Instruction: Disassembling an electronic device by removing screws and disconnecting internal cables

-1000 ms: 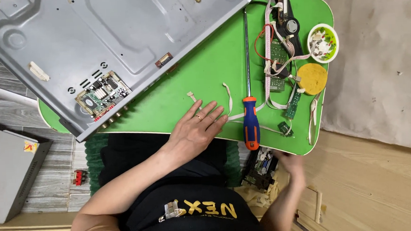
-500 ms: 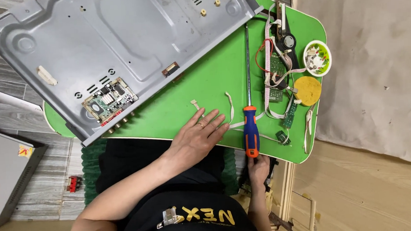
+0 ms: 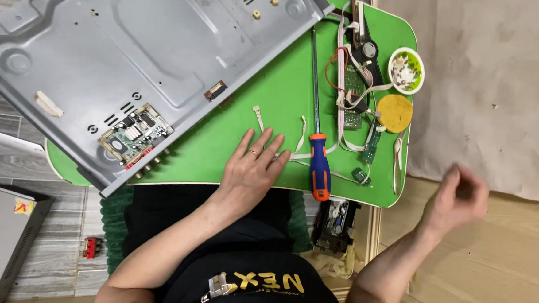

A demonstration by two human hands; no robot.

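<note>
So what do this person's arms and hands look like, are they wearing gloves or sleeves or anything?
No gloves. Both forearms are bare up to the elbows, with no long sleeves in view. The left hand has a thin ring on one finger. The right hand is blurred, so any ring or mark there cannot be made out. No watch or bracelet shows on either wrist. The person wears a black top with yellow lettering.

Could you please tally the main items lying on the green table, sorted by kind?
Grey metal chassis: 1
Screwdriver: 1
Small white bowl: 1
Yellow round sponge: 1
Hand resting flat: 1
Total: 5
</note>
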